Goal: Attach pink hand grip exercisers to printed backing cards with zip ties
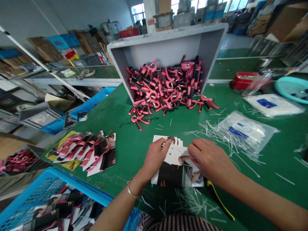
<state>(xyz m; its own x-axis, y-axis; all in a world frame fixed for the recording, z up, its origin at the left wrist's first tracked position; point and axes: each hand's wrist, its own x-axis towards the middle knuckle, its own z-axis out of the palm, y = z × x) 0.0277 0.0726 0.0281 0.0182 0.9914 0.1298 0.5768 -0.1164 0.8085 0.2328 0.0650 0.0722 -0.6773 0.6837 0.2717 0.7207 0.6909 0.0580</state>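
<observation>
A small stack of printed cards, white at the top and black lower down, lies on the green table. My left hand grips the upper left part of the cards, thumb on top. At their upper right, my right hand has its fingers closed on a card edge. Just right of the stack is a yellow-and-black handled tool, partly under my right hand. White plastic ties are scattered around the cards. Beyond them, a tilted grey crate holds many pink-and-black hand grips.
Carded pink grips lie at the left. A blue basket with packed cards stands at the lower left. Plastic bags, a red box and a turquoise bowl are on the right.
</observation>
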